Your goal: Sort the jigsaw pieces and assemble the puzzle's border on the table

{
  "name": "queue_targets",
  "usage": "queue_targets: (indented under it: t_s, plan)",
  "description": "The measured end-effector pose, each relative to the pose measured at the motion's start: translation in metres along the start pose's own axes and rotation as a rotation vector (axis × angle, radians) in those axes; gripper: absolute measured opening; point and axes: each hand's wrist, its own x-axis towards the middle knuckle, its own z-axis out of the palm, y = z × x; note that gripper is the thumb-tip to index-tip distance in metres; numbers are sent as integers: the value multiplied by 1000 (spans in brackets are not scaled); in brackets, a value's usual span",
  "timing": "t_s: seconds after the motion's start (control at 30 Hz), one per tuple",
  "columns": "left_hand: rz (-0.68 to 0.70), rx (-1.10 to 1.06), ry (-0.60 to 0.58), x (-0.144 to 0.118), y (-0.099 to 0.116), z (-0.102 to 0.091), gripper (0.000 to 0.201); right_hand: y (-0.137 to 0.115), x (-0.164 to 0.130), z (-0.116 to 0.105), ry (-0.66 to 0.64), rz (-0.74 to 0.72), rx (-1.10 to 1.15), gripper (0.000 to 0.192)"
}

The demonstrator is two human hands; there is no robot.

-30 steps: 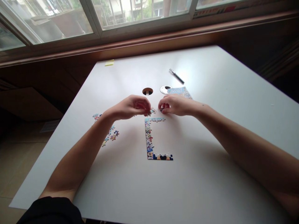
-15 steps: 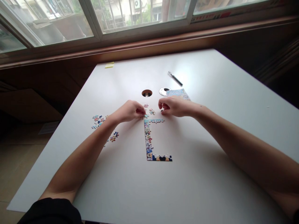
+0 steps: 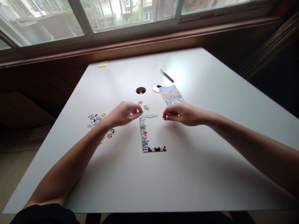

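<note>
A partly joined jigsaw puzzle point(image 3: 144, 132) lies on the table as a three-sided border: top strip, left column and bottom strip. My left hand point(image 3: 127, 113) is closed in a pinch at its upper left corner; whether a piece is between the fingertips is hidden. To the right of the top strip, my right hand point(image 3: 181, 113) pinches a small dark puzzle piece point(image 3: 164, 119) just over the table. Loose puzzle pieces point(image 3: 146, 107) lie beyond the top strip. A bigger scatter of puzzle pieces point(image 3: 94, 119) sits left, partly behind my left forearm.
A printed picture sheet point(image 3: 171, 93) lies beyond my right hand, overlapping a round silver cover point(image 3: 157, 88). Beside that is a round hole point(image 3: 140, 91) in the white table point(image 3: 130, 180). Farther back are a pen point(image 3: 167, 75) and a yellow sticky note point(image 3: 102, 64).
My right hand has come nearer, away from the picture sheet, uncovering more of it, with the dark piece still in its fingers. My left hand stays near the border's corner. The camera view has shifted slightly.
</note>
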Motion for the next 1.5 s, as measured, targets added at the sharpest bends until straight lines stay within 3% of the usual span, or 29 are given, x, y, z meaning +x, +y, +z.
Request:
queue_targets:
  t_s: [0.1,0.2,0.37,0.77,1.07,1.5]
  plan:
    - [148,-9,35,-18,16,24,14,-10,-28,17,-19,3,197,22]
    - [336,49,100,-40,39,55,13,-18,-47,37,1,-89,292,21]
    - [550,238,135,-66,61,83,12,-17,-60,53,75,-190,215,18]
    - [615,237,79,-66,57,82,21,-17,-72,57,85,-377,-95,22]
    - [597,222,63,-65,56,83,21,-12,-74,59,110,-362,-72,22]
    - [604,238,64,-65,55,83,23,-12,-73,61,157,-476,-117,17]
